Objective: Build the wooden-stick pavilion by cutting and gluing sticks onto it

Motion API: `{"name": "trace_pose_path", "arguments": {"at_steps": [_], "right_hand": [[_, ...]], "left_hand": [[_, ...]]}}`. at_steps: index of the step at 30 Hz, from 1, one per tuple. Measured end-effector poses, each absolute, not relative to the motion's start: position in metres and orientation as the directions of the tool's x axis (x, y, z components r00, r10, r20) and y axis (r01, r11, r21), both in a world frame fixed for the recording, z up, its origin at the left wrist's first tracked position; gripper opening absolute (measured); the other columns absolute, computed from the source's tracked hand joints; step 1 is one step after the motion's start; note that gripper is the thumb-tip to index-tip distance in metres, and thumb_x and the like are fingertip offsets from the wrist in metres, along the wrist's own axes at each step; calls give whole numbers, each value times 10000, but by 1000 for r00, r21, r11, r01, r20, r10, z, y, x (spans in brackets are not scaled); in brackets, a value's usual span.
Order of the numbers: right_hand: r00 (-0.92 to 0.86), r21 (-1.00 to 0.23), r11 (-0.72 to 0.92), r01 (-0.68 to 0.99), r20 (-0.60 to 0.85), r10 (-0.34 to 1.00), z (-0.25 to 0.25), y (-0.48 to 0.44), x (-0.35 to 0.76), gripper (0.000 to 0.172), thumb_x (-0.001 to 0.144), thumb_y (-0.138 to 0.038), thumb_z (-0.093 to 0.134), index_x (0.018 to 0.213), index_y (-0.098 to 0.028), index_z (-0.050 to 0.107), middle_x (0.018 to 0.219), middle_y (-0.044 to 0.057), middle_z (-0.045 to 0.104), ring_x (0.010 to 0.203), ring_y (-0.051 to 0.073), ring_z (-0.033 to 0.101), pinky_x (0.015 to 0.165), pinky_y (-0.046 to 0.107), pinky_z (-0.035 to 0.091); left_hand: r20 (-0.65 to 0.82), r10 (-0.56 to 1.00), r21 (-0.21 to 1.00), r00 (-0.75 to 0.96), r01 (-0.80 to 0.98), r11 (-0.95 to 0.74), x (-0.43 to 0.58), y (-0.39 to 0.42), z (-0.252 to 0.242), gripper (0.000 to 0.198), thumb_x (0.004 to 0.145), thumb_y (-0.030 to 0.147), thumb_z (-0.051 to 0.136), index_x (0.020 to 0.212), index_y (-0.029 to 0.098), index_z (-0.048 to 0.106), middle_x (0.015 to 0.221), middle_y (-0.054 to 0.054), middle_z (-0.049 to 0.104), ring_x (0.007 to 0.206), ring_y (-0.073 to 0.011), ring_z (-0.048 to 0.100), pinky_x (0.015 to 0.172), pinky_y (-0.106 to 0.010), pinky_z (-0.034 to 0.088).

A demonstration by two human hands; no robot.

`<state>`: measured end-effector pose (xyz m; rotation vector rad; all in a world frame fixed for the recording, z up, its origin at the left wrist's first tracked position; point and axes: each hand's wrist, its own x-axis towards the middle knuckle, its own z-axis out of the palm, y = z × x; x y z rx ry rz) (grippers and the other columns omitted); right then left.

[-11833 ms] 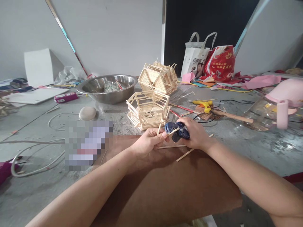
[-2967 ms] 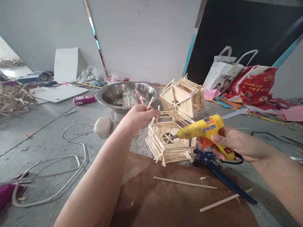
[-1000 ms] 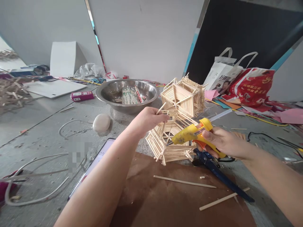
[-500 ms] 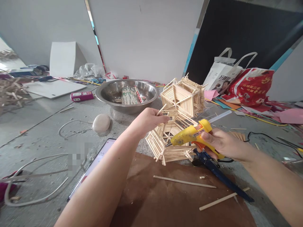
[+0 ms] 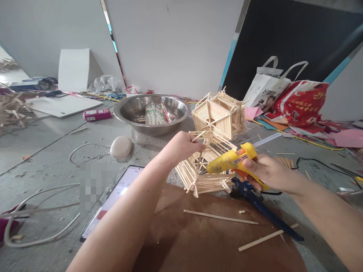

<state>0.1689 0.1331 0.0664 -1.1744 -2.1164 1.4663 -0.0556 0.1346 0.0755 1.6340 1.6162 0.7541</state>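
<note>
My left hand (image 5: 184, 148) pinches a thin wooden stick (image 5: 199, 135) above a lattice model (image 5: 208, 183) built of many such sticks. The stick's lower part reaches down into the model; whether it touches there I cannot tell. My right hand (image 5: 269, 172) is closed round a yellow hot glue gun (image 5: 231, 158), a clear glue stick (image 5: 268, 139) poking from its back. The gun's nozzle points left, close to the joint where sticks meet in the model. Behind stands a taller stick structure (image 5: 218, 117). Blue-handled pliers (image 5: 266, 213) lie below the gun, their jaws hidden.
Two loose sticks (image 5: 221, 217) (image 5: 268, 237) lie on a brown sheet (image 5: 181, 241). A phone (image 5: 119, 192) is partly under my left arm. Farther back are a steel basin (image 5: 127, 121) with wrapped sticks, a white round object (image 5: 121, 147), cables and bags (image 5: 300, 102).
My left hand has shifted slightly right and down, tilting the stick differently. The glue gun has moved a little to the right, its nozzle still near the model's joint.
</note>
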Motion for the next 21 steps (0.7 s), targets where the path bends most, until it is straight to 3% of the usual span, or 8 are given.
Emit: {"name": "trace_pose_path", "arguments": {"at_steps": [10, 17, 21], "right_hand": [[-623, -910, 77, 408, -216, 752, 65, 134, 178, 464, 739, -597, 358, 759, -169, 535, 642, 25, 542, 332, 46, 398, 292, 192, 251], [-627, -913, 79, 400, -209, 750, 66, 132, 182, 450, 755, -578, 350, 661, -172, 520, 601, 19, 525, 334, 45, 381, 302, 196, 237], [-621, -921, 66, 385, -205, 756, 66, 131, 181, 438, 747, -584, 358, 766, -183, 533, 630, 17, 538, 338, 48, 388, 310, 194, 249]], "left_hand": [[-37, 998, 743, 41, 669, 0, -48, 132, 74, 344, 593, 378, 541, 426, 179, 315, 433, 56, 236, 422, -63, 205, 420, -243, 171], [-11, 999, 668, 32, 744, -17, -44, 129, 76, 327, 605, 375, 521, 415, 177, 342, 421, 52, 243, 438, -72, 207, 433, -241, 178], [-12, 1000, 670, 21, 742, -7, -44, 129, 75, 331, 606, 381, 522, 418, 180, 337, 420, 48, 255, 443, -76, 219, 436, -242, 183]]}}
